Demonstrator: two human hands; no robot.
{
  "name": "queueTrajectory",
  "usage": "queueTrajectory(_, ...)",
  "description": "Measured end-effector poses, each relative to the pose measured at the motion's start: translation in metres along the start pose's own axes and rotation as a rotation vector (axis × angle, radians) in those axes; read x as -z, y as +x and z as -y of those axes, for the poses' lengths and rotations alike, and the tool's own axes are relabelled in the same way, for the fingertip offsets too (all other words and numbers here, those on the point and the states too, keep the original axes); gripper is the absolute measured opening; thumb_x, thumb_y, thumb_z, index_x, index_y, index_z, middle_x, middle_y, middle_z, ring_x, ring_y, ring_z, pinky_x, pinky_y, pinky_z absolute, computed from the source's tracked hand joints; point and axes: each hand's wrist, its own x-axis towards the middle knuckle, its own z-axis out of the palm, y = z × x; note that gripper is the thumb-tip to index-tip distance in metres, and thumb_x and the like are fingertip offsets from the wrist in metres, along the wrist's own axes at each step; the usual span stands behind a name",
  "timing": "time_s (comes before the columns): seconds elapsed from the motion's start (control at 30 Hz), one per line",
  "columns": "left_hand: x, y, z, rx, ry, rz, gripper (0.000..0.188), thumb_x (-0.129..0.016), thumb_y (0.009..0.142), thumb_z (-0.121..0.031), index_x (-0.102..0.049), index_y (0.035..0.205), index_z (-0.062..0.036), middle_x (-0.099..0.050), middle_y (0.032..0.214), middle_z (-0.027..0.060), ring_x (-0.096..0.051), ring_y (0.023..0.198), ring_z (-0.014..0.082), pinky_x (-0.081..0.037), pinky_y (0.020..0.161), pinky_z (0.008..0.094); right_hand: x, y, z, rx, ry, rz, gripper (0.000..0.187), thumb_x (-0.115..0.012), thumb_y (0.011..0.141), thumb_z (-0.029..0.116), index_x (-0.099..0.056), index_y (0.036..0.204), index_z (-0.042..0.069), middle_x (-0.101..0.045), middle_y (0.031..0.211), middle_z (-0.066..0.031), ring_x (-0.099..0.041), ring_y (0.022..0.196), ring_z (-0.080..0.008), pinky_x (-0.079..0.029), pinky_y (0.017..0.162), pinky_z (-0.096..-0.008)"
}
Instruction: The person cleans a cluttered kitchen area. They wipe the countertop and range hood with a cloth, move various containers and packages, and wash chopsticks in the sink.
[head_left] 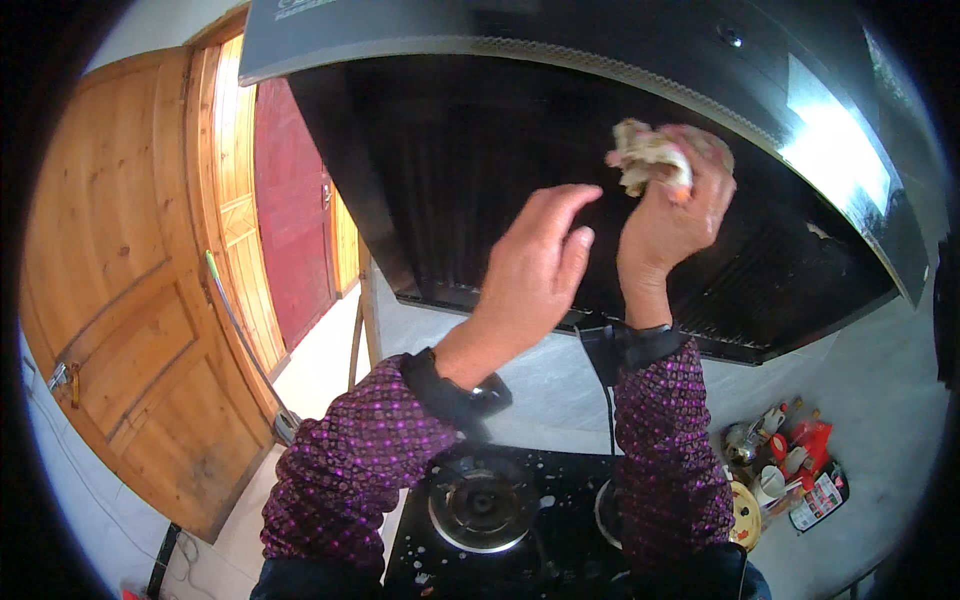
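Both my arms, in purple patterned sleeves with dark cuffs, reach up under a black range hood [480, 130]. My right hand [675, 215] is closed around a crumpled, whitish, stained cloth [645, 158], raised close to the hood's dark underside. To its left, my left hand [535, 265] is held up with nothing in it, its fingers extended and the thumb apart. Whether the cloth touches the hood cannot be made out.
Below my arms is a black gas stove [485, 505] with spots on its top. Bottles, a white cup [768, 485] and a red packet [812, 440] crowd the right corner. At left stand a wooden door [120, 300] and, beyond it, a red door [290, 210].
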Motion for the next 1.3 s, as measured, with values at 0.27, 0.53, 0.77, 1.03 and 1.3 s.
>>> queueTrajectory(0.27, 0.083, -0.011, 0.038, 0.253, -0.196, -0.092, 0.036, -0.043, 0.101, -0.023, -0.049, 0.129, -0.0006, -0.058, 0.121, 0.0080, -0.057, 0.108, 0.0157, -0.047, 0.090, 0.0300, -0.065, -0.030, 0.073, 0.253, 0.061, 0.255, 0.021, -0.063, 0.068, 0.013, -0.067, 0.089, 0.015, -0.063, 0.094, -0.0046, -0.062, 0.081, -0.0239, -0.046, 0.071, -0.0382)
queueTrajectory(0.53, 0.121, -0.021, 0.049, 0.246, -0.334, -0.200, 0.043, -0.047, 0.098, -0.011, -0.035, 0.138, -0.0020, -0.050, 0.130, 0.0182, -0.056, 0.113, 0.0258, -0.046, 0.096, 0.0338, -0.082, -0.038, 0.121, 0.461, 0.270, 0.328, 0.025, -0.070, 0.068, 0.010, -0.068, 0.093, 0.014, -0.065, 0.098, -0.0036, -0.064, 0.084, -0.0234, -0.048, 0.073, -0.0356)
queueTrajectory(0.77, 0.108, -0.008, 0.063, 0.041, 0.119, -0.193, 0.053, -0.051, 0.090, -0.001, -0.036, 0.140, -0.0014, -0.057, 0.119, 0.0198, -0.060, 0.105, 0.0283, -0.046, 0.093, 0.0354, -0.097, -0.039, 0.109, 0.450, 0.154, 0.466, 0.031, -0.066, 0.072, 0.013, -0.066, 0.102, 0.018, -0.063, 0.100, -0.0033, -0.065, 0.081, -0.0222, -0.047, 0.067, -0.0364)
queueTrajectory(1.03, 0.068, -0.060, 0.106, 0.311, 0.202, 0.029, 0.027, -0.063, 0.085, -0.008, -0.053, 0.109, -0.0018, -0.060, 0.098, 0.0175, -0.063, 0.086, 0.0307, -0.050, 0.077, 0.0367, -0.032, -0.133, 0.054, 0.261, 0.047, 0.881, 0.025, -0.062, 0.074, 0.012, -0.064, 0.099, 0.009, -0.061, 0.092, -0.0081, -0.065, 0.079, -0.0245, -0.051, 0.067, -0.0348)
queueTrajectory(1.3, 0.032, -0.052, 0.083, -0.077, 0.215, -0.036, 0.045, -0.064, 0.082, -0.003, -0.049, 0.124, -0.0020, -0.054, 0.120, 0.0179, -0.053, 0.112, 0.0353, -0.044, 0.096, 0.0399, 0.003, -0.088, 0.014, 0.303, -0.123, 0.512, 0.038, -0.066, 0.070, 0.006, -0.062, 0.107, 0.010, -0.061, 0.094, -0.0070, -0.062, 0.082, -0.0256, -0.048, 0.069, -0.0371)
